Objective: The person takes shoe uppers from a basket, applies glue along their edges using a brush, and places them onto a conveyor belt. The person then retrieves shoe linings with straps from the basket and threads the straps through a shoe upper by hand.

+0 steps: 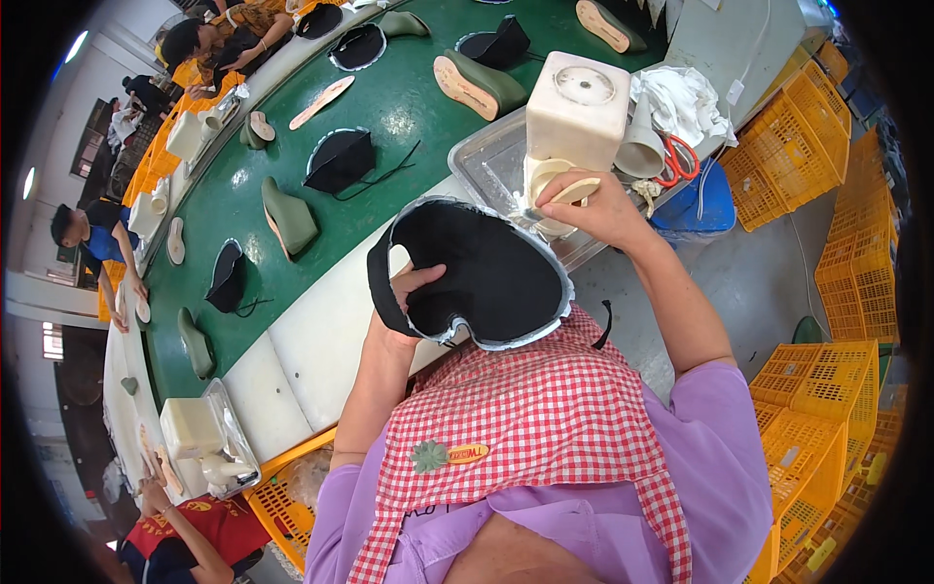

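Black shoe upper: in front of the person, opening facing the camera, above the checked apron. Judgement: hold its whitish rim steady and clear of the cream container while working the tool there. Left hand: grip closed on upper, thumb inside. Right hand: grip pinched round pale-handled tool at container's spout; tip unclear. Green surface beyond.

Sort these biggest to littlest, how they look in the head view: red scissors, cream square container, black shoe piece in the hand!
1. Black shoe piece
2. Cream square container
3. Red scissors
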Demonstrator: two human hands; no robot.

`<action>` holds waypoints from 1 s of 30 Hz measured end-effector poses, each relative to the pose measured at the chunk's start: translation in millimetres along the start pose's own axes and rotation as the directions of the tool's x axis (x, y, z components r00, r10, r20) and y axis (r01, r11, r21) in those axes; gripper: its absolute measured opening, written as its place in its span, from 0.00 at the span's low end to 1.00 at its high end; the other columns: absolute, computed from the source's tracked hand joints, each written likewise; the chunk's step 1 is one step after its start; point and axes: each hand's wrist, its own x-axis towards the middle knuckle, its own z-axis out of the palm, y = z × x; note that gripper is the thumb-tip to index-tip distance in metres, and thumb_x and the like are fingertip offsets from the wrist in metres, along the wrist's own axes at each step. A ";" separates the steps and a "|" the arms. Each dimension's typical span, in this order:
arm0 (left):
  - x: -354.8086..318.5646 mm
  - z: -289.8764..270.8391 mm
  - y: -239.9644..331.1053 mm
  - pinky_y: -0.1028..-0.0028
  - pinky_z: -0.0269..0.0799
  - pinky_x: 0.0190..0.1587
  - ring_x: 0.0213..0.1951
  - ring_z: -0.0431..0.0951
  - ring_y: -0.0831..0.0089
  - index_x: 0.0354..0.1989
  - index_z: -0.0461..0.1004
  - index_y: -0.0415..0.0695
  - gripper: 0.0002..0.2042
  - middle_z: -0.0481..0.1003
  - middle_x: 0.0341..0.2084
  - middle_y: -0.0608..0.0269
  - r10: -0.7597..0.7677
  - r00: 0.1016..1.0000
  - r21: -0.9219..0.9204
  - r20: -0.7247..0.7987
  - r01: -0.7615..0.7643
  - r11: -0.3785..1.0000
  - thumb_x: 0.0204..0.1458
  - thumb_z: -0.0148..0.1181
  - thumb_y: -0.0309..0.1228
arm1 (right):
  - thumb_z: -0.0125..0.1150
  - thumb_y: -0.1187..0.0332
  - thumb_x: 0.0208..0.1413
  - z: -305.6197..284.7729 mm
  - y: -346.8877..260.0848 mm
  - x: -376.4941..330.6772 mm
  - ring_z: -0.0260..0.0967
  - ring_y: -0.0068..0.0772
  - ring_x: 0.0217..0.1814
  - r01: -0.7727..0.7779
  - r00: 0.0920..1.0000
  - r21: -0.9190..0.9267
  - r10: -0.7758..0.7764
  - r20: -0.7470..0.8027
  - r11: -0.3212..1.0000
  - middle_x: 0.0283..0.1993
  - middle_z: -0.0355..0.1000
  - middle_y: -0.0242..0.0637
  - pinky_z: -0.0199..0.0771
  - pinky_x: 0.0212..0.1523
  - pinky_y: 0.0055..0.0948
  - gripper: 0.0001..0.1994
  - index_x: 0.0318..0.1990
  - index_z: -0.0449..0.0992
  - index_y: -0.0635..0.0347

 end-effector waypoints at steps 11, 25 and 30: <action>7.4 9.3 -5.5 0.62 0.77 0.51 0.48 0.78 0.58 0.57 0.70 0.39 0.25 0.75 0.49 0.52 -0.018 0.995 0.026 0.095 0.016 1.000 0.46 0.55 0.12 | 0.67 0.73 0.51 16.2 -52.3 28.2 0.71 0.24 0.37 0.423 0.906 0.026 -0.423 0.003 0.906 0.36 0.76 0.32 0.70 0.40 0.24 0.05 0.36 0.82 0.60; 5.3 2.4 7.4 0.62 0.75 0.53 0.50 0.77 0.59 0.57 0.69 0.38 0.27 0.75 0.50 0.53 0.093 0.991 0.124 0.093 -0.104 0.987 0.44 0.57 0.13 | 0.67 0.69 0.49 4.2 -6.0 7.5 0.72 0.21 0.35 0.052 0.999 0.127 -0.049 -0.022 0.991 0.33 0.78 0.31 0.71 0.39 0.22 0.06 0.33 0.81 0.62; 7.7 -6.9 12.0 0.62 0.74 0.54 0.51 0.76 0.59 0.57 0.68 0.37 0.27 0.75 0.49 0.53 0.133 0.983 0.127 0.128 -0.149 0.981 0.44 0.59 0.15 | 0.67 0.69 0.49 -1.3 3.7 -4.1 0.71 0.19 0.36 -0.087 0.996 0.200 0.092 -0.019 0.976 0.32 0.76 0.29 0.69 0.39 0.20 0.07 0.35 0.81 0.61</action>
